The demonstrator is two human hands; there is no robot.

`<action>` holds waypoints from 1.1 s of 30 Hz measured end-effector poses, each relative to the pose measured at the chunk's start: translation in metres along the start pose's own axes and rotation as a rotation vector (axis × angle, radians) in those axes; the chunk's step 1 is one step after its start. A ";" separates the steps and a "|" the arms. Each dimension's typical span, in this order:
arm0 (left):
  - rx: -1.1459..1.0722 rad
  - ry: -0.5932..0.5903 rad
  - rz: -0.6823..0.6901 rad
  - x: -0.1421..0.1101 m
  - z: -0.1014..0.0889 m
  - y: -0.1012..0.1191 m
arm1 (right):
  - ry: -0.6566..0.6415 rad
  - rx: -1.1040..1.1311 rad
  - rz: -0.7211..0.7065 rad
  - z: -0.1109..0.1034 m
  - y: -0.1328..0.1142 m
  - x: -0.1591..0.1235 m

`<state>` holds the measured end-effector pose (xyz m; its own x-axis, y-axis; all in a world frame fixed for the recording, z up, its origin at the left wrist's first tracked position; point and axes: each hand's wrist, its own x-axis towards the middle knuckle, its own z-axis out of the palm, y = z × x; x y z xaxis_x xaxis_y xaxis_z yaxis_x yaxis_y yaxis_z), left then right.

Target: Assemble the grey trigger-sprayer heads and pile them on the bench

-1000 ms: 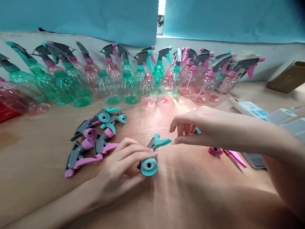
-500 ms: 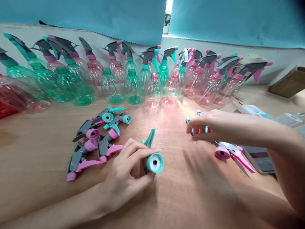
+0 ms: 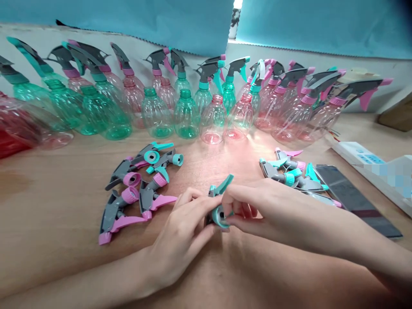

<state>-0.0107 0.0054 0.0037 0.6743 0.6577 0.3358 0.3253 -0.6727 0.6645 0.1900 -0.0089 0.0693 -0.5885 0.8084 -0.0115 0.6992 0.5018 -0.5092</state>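
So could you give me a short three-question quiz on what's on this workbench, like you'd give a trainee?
1. True or false: both hands are on the teal-capped spray trigger head.
2. Which side of the wooden table has the pile of trigger heads with mostly pink parts? A) the person's left B) the person's right
3. Fill in: the four bottles at the front of the row, two green bottles and two pink bottles, have no ____ fitted.

Key
1. True: the left hand grips it and the right hand pinches at its cap.
2. A; the other pile lies right.
3. Trigger heads.
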 end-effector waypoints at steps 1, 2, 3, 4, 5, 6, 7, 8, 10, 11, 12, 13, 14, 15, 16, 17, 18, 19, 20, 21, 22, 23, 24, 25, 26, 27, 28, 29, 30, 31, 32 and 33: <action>-0.004 -0.004 0.002 -0.001 0.000 -0.001 | -0.012 0.019 0.002 0.000 0.001 0.001; -0.008 -0.007 0.008 -0.002 0.000 -0.001 | -0.026 0.042 0.008 0.000 0.002 0.002; -0.010 -0.012 0.018 -0.003 0.000 -0.002 | -0.039 0.067 0.014 0.000 0.003 0.003; -0.011 -0.022 0.029 -0.003 0.000 -0.002 | -0.051 0.092 0.025 0.001 0.004 0.004; -0.012 -0.032 0.039 -0.004 0.000 -0.003 | -0.059 0.117 0.039 0.002 0.004 0.005; -0.011 -0.037 0.048 -0.004 0.000 -0.003 | -0.064 0.138 0.053 0.004 0.005 0.005; -0.007 -0.036 0.056 -0.004 0.000 -0.004 | -0.062 0.156 0.067 0.006 0.006 0.006; 0.001 -0.030 0.065 -0.003 0.000 -0.004 | -0.054 0.174 0.080 0.009 0.006 0.007; 0.028 -0.006 0.089 -0.003 0.001 -0.005 | -0.029 0.219 0.092 0.015 0.006 0.007; 0.048 0.001 0.103 -0.003 0.002 -0.005 | -0.011 0.232 0.091 0.019 0.005 0.007; 0.069 0.004 0.116 -0.003 0.002 -0.006 | 0.002 0.241 0.091 0.023 0.005 0.006; 0.089 0.005 0.127 -0.003 0.003 -0.006 | 0.013 0.250 0.089 0.026 0.004 0.006; 0.108 0.002 0.136 -0.002 0.003 -0.006 | 0.021 0.255 0.085 0.029 0.004 0.006; 0.126 -0.003 0.141 -0.002 0.003 -0.007 | 0.034 0.256 0.081 0.031 0.003 0.005; 0.144 -0.007 0.146 -0.001 0.003 -0.007 | 0.045 0.255 0.080 0.032 0.002 0.005; 0.161 -0.005 0.154 -0.001 0.003 -0.007 | 0.056 0.253 0.074 0.032 0.002 0.004; 0.177 -0.004 0.158 -0.001 0.002 -0.007 | 0.062 0.247 0.065 0.032 0.001 0.004; 0.186 -0.003 0.159 0.000 0.002 -0.007 | 0.071 0.234 0.053 0.031 0.000 0.003; 0.189 0.000 0.155 0.000 0.002 -0.007 | 0.079 0.222 0.044 0.030 -0.001 0.002; 0.187 0.002 0.148 0.000 0.001 -0.007 | 0.087 0.216 0.035 0.029 -0.002 0.001; 0.184 0.000 0.141 0.000 0.001 -0.007 | 0.093 0.215 0.024 0.028 -0.003 0.000; 0.181 -0.003 0.134 -0.001 0.001 -0.006 | 0.096 0.219 0.016 0.027 -0.004 0.000; 0.179 -0.006 0.129 -0.001 0.001 -0.006 | 0.092 0.220 0.014 0.026 -0.005 0.000; 0.179 -0.006 0.128 -0.001 0.001 -0.006 | 0.087 0.218 0.018 0.026 -0.005 0.000; 0.179 -0.006 0.126 -0.001 0.001 -0.006 | 0.075 0.217 0.024 0.025 -0.005 0.000; 0.179 -0.008 0.123 -0.001 0.001 -0.006 | 0.062 0.215 0.035 0.024 -0.005 0.001; 0.179 -0.007 0.121 -0.001 0.001 -0.006 | 0.051 0.213 0.045 0.024 -0.005 0.001; 0.181 -0.004 0.120 -0.001 0.001 -0.006 | 0.044 0.213 0.054 0.024 -0.005 0.001; 0.186 -0.002 0.119 -0.001 0.002 -0.006 | 0.040 0.214 0.062 0.023 -0.004 0.002; 0.192 0.000 0.118 -0.001 0.002 -0.006 | 0.038 0.215 0.069 0.024 -0.004 0.002; 0.198 0.002 0.118 -0.001 0.002 -0.006 | 0.037 0.214 0.077 0.024 -0.004 0.003; 0.204 0.001 0.118 -0.001 0.003 -0.006 | 0.039 0.215 0.083 0.025 -0.003 0.004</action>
<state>-0.0115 0.0080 -0.0027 0.7149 0.5705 0.4043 0.3711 -0.7997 0.4720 0.1756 -0.0152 0.0489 -0.5136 0.8575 -0.0300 0.6394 0.3592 -0.6798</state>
